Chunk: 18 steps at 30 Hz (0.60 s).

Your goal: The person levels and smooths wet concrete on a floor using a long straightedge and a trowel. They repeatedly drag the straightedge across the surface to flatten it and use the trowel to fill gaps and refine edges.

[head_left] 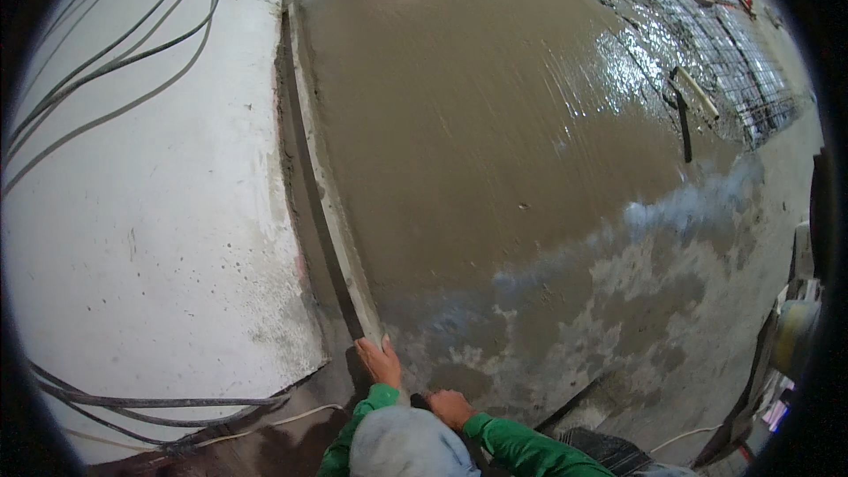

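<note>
Two hands work low at six o'clock, both coming out of green sleeves. The left hand [380,360] is flat on the near end of a long straightedge [329,194], fingers together and pressed over the bar rather than wrapped round it, which looks like a way to bear down and keep the end seated. The right hand [450,406] sits just beside it toward five o'clock, curled on something dark; whether its fingers are clamped I cannot tell.

That straightedge runs from the hands up toward eleven o'clock, lying along the left border of the wet concrete [495,141], hard against the pale wall [159,212]. Set there, its edge follows the wall line where the smooth grey-brown surface ends.

Toward two o'clock a long-handled tool [689,106] lies on the slab, well apart from the person, beside shiny wet ridges and bare mesh [742,53]. Cables [115,53] trail across the wall at ten o'clock and again at seven.
</note>
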Motion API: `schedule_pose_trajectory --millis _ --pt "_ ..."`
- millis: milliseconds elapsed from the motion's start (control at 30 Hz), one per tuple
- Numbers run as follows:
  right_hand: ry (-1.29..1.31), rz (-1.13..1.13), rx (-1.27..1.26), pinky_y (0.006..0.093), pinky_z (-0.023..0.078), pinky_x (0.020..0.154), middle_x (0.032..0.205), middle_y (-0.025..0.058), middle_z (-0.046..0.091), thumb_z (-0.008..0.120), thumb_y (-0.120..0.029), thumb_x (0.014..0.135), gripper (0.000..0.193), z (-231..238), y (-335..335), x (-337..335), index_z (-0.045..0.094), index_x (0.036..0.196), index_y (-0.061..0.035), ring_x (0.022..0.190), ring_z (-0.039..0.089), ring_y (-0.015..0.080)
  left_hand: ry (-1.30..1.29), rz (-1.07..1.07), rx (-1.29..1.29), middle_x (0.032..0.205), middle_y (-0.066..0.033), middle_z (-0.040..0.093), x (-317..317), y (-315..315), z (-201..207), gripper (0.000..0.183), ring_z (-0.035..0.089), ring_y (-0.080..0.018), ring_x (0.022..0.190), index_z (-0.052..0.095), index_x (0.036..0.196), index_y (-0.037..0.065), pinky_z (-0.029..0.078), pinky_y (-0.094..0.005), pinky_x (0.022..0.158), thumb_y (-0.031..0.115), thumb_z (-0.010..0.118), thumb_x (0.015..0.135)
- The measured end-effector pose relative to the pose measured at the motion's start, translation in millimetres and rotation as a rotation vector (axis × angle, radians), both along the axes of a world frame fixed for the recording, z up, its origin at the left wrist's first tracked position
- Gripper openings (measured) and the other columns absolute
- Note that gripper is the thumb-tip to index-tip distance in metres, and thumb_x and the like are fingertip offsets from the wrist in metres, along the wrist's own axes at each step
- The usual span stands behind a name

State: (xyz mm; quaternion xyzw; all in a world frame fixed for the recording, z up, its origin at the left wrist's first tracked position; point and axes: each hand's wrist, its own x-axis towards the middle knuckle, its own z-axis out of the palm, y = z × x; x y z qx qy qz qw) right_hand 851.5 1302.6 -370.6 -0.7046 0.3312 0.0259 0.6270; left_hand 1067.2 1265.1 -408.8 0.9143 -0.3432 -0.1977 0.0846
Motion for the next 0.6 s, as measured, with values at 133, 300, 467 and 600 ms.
schedule_pose_trajectory --millis 133,300,467,600 --pt "0.041 -0.114 -0.005 0.0584 0.056 0.085 0.118 0.0274 0.068 0.066 -0.041 0.098 0.045 -11 21 9 0.06 0.127 -0.0061 0.104 0.069 0.0464 -0.013 -0.08 -0.064 0.147 -0.0406 0.042 2 0 6 0.066 0.038 -0.0547 0.141 0.043 0.139 -0.017 0.032 -0.0564 0.118 0.037 0.062 0.105" --pt "0.029 -0.291 0.003 0.0549 0.057 0.092 0.125 0.0247 0.065 0.062 -0.039 0.098 0.046 -40 48 35 0.058 0.128 -0.0041 0.11 0.068 0.0451 -0.163 -0.201 -0.293 0.112 -0.0324 0.049 -1 -4 0 0.043 0.049 -0.0527 0.113 0.046 0.108 -0.01 0.038 -0.0574 0.099 0.027 0.066 0.102" --pt "0.043 -0.237 -0.088 0.0498 0.057 0.095 0.126 0.0213 0.06 0.07 -0.039 0.094 0.063 -42 47 42 0.051 0.143 -0.0063 0.116 0.064 0.0424 -0.074 -0.182 -0.252 0.112 -0.0317 0.049 -12 -14 -5 0.043 0.049 -0.0521 0.114 0.046 0.108 -0.01 0.039 -0.0572 0.099 0.026 0.068 0.101" --pt "0.024 -0.214 -0.177 0.0476 0.056 0.096 0.128 0.022 0.056 0.074 -0.048 0.093 0.078 -21 33 30 0.045 0.151 -0.0033 0.119 0.062 0.041 -0.103 -0.198 -0.281 0.113 -0.0314 0.049 -18 -19 -9 0.043 0.051 -0.0515 0.115 0.046 0.108 -0.01 0.04 -0.0571 0.099 0.025 0.07 0.099"
